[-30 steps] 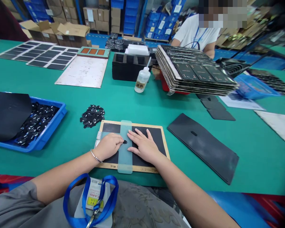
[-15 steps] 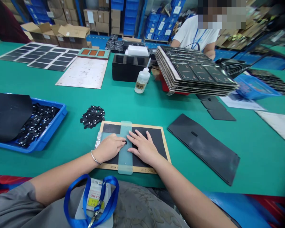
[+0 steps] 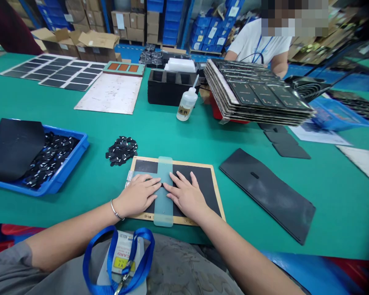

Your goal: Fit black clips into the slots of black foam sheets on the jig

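A board with a light wooden rim [image 3: 219, 193] and a black sheet [image 3: 206, 178] inside lies in front of me. A translucent greenish strip [image 3: 164, 213] crosses it from front to back. My left hand [image 3: 137, 196] rests on the board's left part, fingers stretched out, their tips at the strip. From the other side, my right hand [image 3: 187, 196] lies flat with fingers spread, its index fingertip on the strip. A small black piece [image 3: 162, 185] sits on the strip between the fingertips of both hands. A pile of small black pieces [image 3: 121, 150] lies behind the board.
At left stands a blue tray [image 3: 57, 180] of similar pieces, partly covered by a black sheet [image 3: 14, 149]. Black panels [image 3: 269, 192] lie at right. Farther back are a squeeze bottle [image 3: 187, 104], a stack of panels [image 3: 258, 94] and a person in white [image 3: 249, 41].
My left hand has gone from fingers bunched at the small black piece to lying flatter and spread. My right index fingertip has come closer to that piece.
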